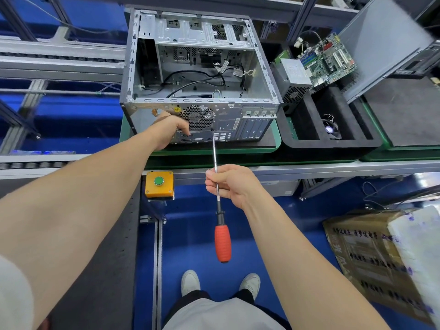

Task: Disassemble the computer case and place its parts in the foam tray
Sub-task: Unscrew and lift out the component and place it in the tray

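Screwdriver point(222, 242) pinched by right hand point(229, 184), tip at computer case point(228, 122), handle nearward, left hand point(167, 131) gripping it

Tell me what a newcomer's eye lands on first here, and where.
The gutted computer case fills the centre, open side up, loose cables inside. In front of it, the right hand pinches the long shaft of a red-handled screwdriver, tip at the rear panel beside the left hand. To the right, a black foam tray already holds a motherboard.
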